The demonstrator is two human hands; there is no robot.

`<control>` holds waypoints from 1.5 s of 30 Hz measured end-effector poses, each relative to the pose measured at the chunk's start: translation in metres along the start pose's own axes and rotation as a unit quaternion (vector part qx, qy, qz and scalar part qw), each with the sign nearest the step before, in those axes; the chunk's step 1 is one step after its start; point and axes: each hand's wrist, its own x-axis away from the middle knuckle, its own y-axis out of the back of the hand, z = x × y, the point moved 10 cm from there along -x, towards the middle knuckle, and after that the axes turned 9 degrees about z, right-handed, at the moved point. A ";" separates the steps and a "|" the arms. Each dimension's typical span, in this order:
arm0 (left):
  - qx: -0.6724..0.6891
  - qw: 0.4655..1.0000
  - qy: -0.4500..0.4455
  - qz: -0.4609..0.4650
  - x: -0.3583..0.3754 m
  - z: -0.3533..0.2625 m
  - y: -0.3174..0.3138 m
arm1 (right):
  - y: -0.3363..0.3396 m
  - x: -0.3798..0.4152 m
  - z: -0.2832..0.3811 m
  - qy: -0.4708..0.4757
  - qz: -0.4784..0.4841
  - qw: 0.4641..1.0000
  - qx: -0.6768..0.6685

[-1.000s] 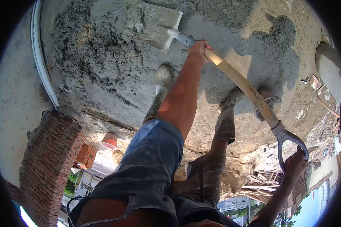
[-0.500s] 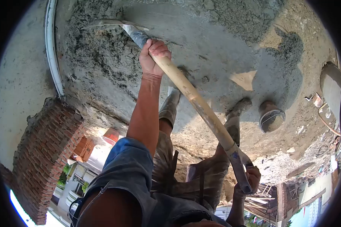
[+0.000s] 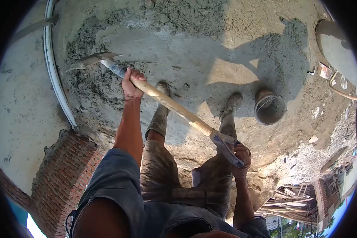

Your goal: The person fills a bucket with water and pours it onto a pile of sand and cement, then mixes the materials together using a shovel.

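A shovel with a pale wooden shaft (image 3: pixel 178 108) runs diagonally in front of my legs. My left hand (image 3: pixel 133 82) is closed round the shaft low down, just above the dark socket. Beyond it the metal blade (image 3: pixel 97 59), smeared with grey, lies over wet mortar (image 3: pixel 89 81) near the wall. At the other end, my right hand (image 3: pixel 242 155) grips the worn D-shaped handle (image 3: pixel 226 148) in front of my thigh. My boots (image 3: pixel 160 115), caked in grey, stand on the mortar-covered ground.
A bucket (image 3: pixel 270 109) stands right of my feet. A white pipe (image 3: pixel 53 71) runs along the foot of the pale wall (image 3: pixel 23 107) at left, ending near a brick pillar (image 3: pixel 67 174). Gravel (image 3: pixel 305 158) and stacked timber (image 3: pixel 289 200) lie at right.
The shovel has swung to a flatter slant in view, its blade lower and further left and its handle higher. Both hands keep their hold. The whole view has shifted, bucket included.
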 end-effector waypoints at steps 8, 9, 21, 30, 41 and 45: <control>-0.160 0.903 0.202 -0.343 0.040 0.259 0.037 | 0.133 0.163 -0.123 -0.426 -0.275 0.786 -0.352; -0.178 0.889 0.229 -0.355 0.053 0.293 0.044 | 0.152 0.191 -0.121 -0.467 -0.302 0.768 -0.316; -0.199 0.873 0.281 -0.346 -0.027 0.243 0.050 | 0.143 0.093 0.015 -0.519 -0.346 0.769 -0.138; -0.073 0.930 0.202 -0.298 -0.203 0.020 0.035 | 0.040 -0.175 0.118 -0.369 -0.278 0.874 -0.150; 0.079 0.956 0.059 -0.276 -0.218 -0.124 0.061 | -0.019 -0.342 0.193 -0.143 -0.116 0.978 -0.101; 0.140 0.972 0.032 -0.187 -0.169 -0.152 0.062 | -0.035 -0.305 0.239 0.010 -0.086 0.986 0.144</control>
